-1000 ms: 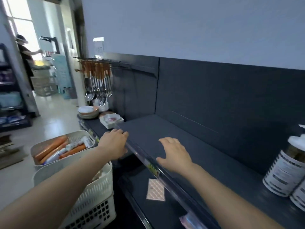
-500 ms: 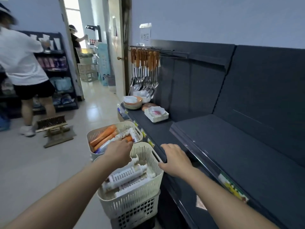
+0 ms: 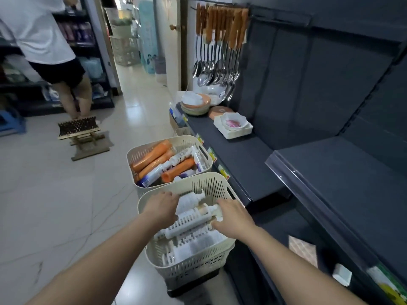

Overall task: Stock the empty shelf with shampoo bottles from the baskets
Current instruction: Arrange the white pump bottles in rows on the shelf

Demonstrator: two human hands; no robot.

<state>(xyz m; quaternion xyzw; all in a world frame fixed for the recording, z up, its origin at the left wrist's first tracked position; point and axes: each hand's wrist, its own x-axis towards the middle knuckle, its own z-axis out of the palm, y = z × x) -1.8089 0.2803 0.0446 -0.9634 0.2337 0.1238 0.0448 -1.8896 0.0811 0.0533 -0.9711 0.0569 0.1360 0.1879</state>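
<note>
A cream basket (image 3: pixel 141 208) stands on the floor in front of me, holding several white pump shampoo bottles lying on their sides. My left hand (image 3: pixel 161 208) is inside it, with the fingers curled down over the base of the upper white bottle (image 3: pixel 190 200). My right hand (image 3: pixel 233 216) grips the pump end of a long white bottle with a printed label (image 3: pixel 189 222). Just behind, a second cream basket (image 3: pixel 132 155) holds orange bottles (image 3: pixel 152 156) and white tubes. The dark empty shelf (image 3: pixel 341 183) is to my right.
A lower dark shelf (image 3: pixel 237 155) carries a white boxed dish (image 3: pixel 233 126) and stacked plates (image 3: pixel 195 104), with ladles (image 3: pixel 220 69) hanging above. A person in a white shirt (image 3: pixel 37 29) stands at far left by another shelf. A small wooden stool (image 3: pixel 83 133) sits on the tiled floor.
My view has swung from the shelf down to the baskets. Both hands have left the shelf edge and gone down into the near basket onto the white bottles.
</note>
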